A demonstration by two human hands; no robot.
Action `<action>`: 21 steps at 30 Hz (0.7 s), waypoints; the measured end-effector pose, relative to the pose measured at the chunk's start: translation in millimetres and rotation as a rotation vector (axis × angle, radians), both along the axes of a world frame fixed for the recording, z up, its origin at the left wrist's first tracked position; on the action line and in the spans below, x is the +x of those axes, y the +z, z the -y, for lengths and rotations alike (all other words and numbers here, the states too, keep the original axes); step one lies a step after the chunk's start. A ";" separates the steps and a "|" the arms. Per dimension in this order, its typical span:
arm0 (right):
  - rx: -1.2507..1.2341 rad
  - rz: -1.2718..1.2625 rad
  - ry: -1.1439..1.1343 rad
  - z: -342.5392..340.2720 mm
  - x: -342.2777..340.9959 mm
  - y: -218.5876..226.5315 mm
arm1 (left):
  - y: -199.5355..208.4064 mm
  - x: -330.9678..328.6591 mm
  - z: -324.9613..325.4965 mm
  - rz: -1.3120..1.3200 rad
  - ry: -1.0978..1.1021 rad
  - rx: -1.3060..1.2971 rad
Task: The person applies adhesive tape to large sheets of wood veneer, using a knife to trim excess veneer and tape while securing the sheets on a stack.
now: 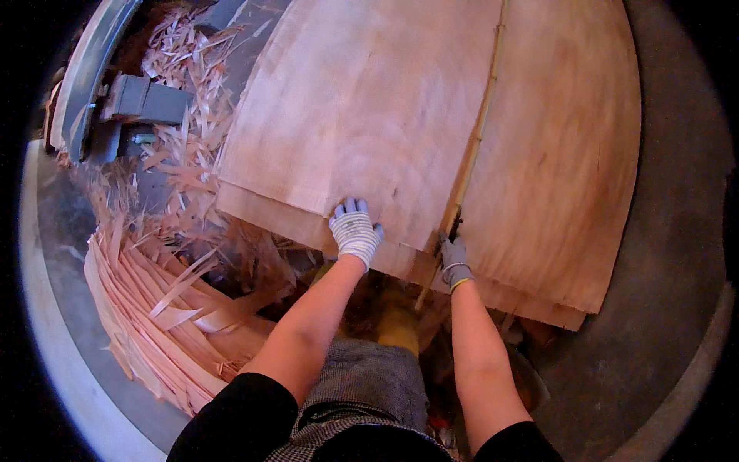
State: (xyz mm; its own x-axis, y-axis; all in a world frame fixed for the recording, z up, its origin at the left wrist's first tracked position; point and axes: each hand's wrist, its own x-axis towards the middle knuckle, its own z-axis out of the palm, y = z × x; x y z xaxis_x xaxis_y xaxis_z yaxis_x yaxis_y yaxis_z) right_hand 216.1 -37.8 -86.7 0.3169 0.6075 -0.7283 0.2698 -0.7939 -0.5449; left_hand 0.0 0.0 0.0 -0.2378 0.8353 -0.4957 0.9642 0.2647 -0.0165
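My left hand (356,232), in a striped, grey-fingered glove, lies with fingers stretched out over the near edge of a pale wood veneer sheet (369,100). Along that sheet's right edge runs a long, thin bamboo-like stick (479,131), with a second veneer sheet (546,146) to its right. At the stick's near end my gloved right hand (454,260) is closed around a small dark tool (455,223). Its tip sits by the gap between the sheets; the fingers hide the rest, so I cannot tell its kind.
Lower veneer layers (539,308) stick out at the near edge. A bundle of long veneer strips (162,323) lies at the left, with loose scraps (192,146) beyond it. A grey metal block (146,100) on a curved-looking frame stands at the far left. Grey floor (673,231) borders the stack's right.
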 end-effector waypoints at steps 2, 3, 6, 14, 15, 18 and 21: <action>-0.186 0.103 0.153 -0.4 -0.5 12.2 | -1.5 -9.3 6.2 0.052 0.018 0.118; -0.147 0.099 0.127 -5.6 -2.6 11.4 | -6.3 -16.0 -0.8 0.054 -0.012 0.111; -0.090 0.116 0.089 -10.8 -5.8 10.2 | -17.3 -23.9 -11.0 0.081 -0.032 0.004; -0.298 0.010 0.021 -30.5 -26.7 59.2 | -5.5 11.7 12.3 -0.010 0.060 0.058; -0.177 0.032 0.020 -25.5 -19.9 48.3 | -5.4 15.2 8.0 0.013 0.053 0.064; 0.035 0.086 0.032 -6.8 1.9 2.9 | -10.6 14.6 0.7 0.067 0.014 0.092; -0.002 0.046 0.033 -8.1 -1.9 2.6 | -26.6 -5.8 6.7 0.100 0.010 0.138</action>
